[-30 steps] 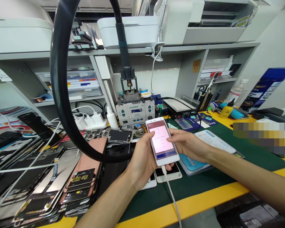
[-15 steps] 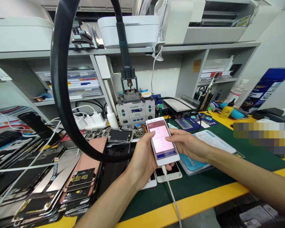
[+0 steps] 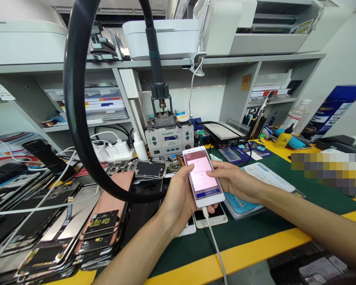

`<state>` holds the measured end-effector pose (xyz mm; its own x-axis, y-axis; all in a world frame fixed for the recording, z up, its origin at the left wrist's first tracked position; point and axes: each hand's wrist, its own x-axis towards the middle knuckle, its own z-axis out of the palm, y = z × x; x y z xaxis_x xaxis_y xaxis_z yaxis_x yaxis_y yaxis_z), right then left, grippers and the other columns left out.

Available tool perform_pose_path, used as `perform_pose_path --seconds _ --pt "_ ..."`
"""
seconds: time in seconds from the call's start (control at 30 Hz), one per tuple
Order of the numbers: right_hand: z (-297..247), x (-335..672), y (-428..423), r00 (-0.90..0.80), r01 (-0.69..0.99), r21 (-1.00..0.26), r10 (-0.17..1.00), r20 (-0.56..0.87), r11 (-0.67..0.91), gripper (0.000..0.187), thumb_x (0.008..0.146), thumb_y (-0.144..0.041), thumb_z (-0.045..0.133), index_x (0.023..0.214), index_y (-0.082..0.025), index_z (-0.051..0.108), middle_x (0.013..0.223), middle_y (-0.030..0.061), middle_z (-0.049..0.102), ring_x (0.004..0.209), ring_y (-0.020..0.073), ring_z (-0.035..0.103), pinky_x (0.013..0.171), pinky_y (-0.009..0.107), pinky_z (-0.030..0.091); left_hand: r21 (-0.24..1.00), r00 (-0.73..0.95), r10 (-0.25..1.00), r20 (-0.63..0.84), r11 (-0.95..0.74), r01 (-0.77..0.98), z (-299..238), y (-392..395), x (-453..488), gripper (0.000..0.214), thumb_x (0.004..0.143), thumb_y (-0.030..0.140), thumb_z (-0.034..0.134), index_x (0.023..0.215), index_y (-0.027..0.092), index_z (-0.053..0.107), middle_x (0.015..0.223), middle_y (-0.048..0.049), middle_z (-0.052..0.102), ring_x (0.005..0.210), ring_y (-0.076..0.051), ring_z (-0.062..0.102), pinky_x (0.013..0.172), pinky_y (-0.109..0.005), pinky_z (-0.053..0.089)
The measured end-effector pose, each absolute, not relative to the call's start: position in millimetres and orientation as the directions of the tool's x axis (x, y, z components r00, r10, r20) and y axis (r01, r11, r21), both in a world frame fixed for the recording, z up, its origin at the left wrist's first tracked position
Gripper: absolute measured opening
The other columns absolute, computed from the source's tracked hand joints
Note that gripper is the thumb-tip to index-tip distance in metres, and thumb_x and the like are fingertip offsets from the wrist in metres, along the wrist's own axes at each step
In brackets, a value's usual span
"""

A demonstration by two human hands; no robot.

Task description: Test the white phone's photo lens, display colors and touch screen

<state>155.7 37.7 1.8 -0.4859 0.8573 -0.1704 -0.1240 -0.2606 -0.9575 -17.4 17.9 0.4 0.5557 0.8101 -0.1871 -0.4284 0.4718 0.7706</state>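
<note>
Together, the left hand point(image 3: 179, 198) and right hand point(image 3: 240, 179) hold the white phone point(image 3: 203, 178) above the desk point(image 3: 234, 259), each grip pinching one long edge, the right thumb point(image 3: 216, 173) over its lit screen point(image 3: 204, 187), a white cable point(image 3: 215, 244) plugged into its bottom end.

A phone point(image 3: 204, 178) sits between the left hand point(image 3: 178, 202) and right hand point(image 3: 233, 176) of someone at a workbench point(image 3: 225, 266), a cable point(image 3: 214, 241) leading from its lower end past the front edge. Partly hidden beneath it, a second phone point(image 3: 218, 219) lies on a mat point(image 3: 255, 233). Phone parts point(image 3: 105, 206) are stacked to the left; packets point(image 3: 243, 208) lie to the right, below the right wrist point(image 3: 262, 194). Behind the phone I see a machine point(image 3: 169, 142), a bottle point(image 3: 140, 147) just left of it. Shelves point(image 3: 225, 59) rise at the back, a box point(image 3: 161, 43) and printer point(image 3: 269, 44) on top.
</note>
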Motion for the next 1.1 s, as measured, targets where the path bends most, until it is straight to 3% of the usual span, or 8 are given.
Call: perform_pose_path --seconds 0.47,0.73,1.1 --pt "5.7 153.3 34.3 -0.449 -0.104 -0.956 0.870 -0.202 -0.275 0.035 0.092 -0.019 0.055 0.127 -0.017 0.057 0.093 0.0088 0.073 0.070 0.0171 0.070 0.061 0.026 0.058 0.765 0.554 0.812 -0.182 0.471 -0.439 1.4 17.6 -17.3 0.044 0.095 0.046 0.035 0.120 0.016 0.058 0.080 -0.0098 0.065 0.058 -0.021 0.063 0.049 -0.029 0.048" --pt "4.3 154.9 36.3 -0.485 -0.121 -0.957 0.857 -0.174 -0.263 0.036 0.094 -0.024 0.051 0.129 -0.014 0.055 0.087 0.0100 0.072 0.067 0.0203 0.069 0.055 0.031 0.056 0.740 0.550 0.813 -0.193 0.488 -0.462 3.4 17.7 -17.8 0.043 0.095 0.043 0.037 0.125 0.018 0.055 0.084 -0.0097 0.066 0.058 -0.019 0.063 0.048 -0.027 0.048" --pt "4.5 155.0 35.9 -0.489 -0.134 -0.956 0.856 -0.164 -0.260 0.035 0.093 -0.022 0.049 0.127 -0.014 0.055 0.094 0.0115 0.073 0.072 0.0209 0.070 0.056 0.030 0.057 0.750 0.552 0.812 -0.191 0.483 -0.451 3.1 17.1 -15.9 0.048 0.095 0.045 0.034 0.126 0.014 0.053 0.082 -0.0113 0.067 0.055 -0.019 0.062 0.046 -0.028 0.047"
